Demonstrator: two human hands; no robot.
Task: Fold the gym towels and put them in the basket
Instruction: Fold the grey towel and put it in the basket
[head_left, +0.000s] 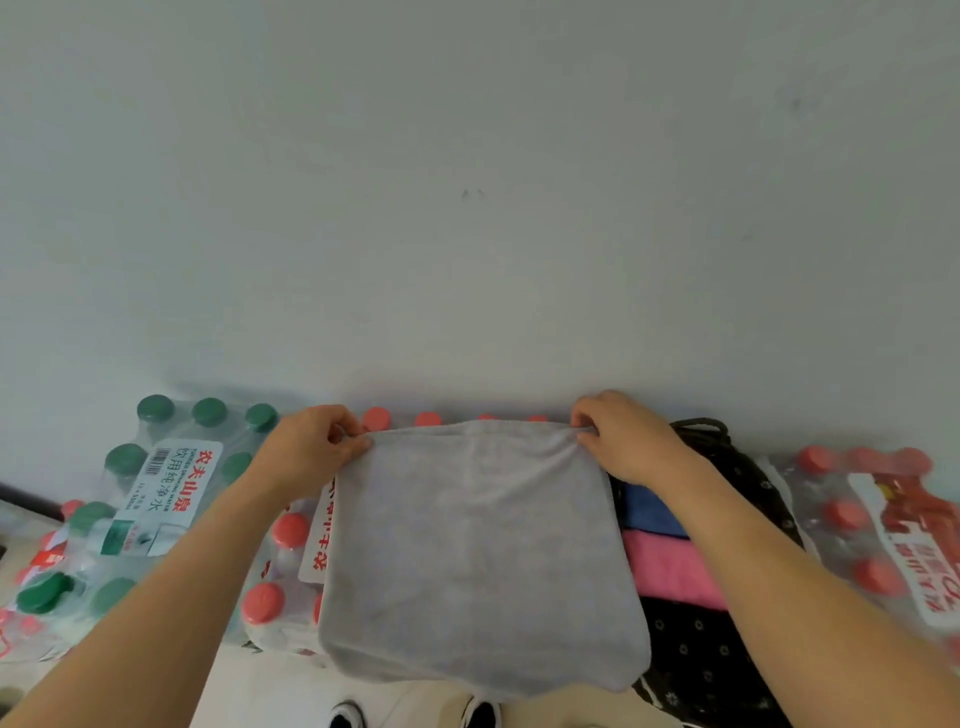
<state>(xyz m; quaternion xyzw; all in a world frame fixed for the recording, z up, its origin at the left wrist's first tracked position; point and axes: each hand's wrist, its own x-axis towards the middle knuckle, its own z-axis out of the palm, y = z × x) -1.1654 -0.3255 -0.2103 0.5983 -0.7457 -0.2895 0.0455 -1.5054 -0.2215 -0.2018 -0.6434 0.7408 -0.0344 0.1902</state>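
Both hands are raised in front of the pale wall (467, 182), and each is pinched shut on an upper corner of the grey towel (478, 561). The left hand (311, 447) is clamped on the towel's upper left corner between thumb and fingertips; the right hand (618, 436) is clamped on the upper right corner in the same way. The hands are held well apart, so the top edge is drawn nearly straight between them, with a slight upward bow in its middle.

The towel is held hanging freely in the air. It is a plain light grey cloth, roughly square, with a soft, slightly napped surface and rounded lower corners. Faint vertical creases are seen fanning down from the two pinched corners, and the bottom hem is curled a little at its right end.

Behind the towel, and to its left, shrink-wrapped packs of water bottles are seen: a green-capped pack (156, 467) further left and a red-capped pack (280, 571) partly hidden by the cloth. Just right of the towel, a dark patterned fabric basket (717, 665) is seen, with a folded blue towel (649, 512) and a folded pink towel (670, 574) lying in it. Another red-capped pack (878, 530) is placed further right of the towel.
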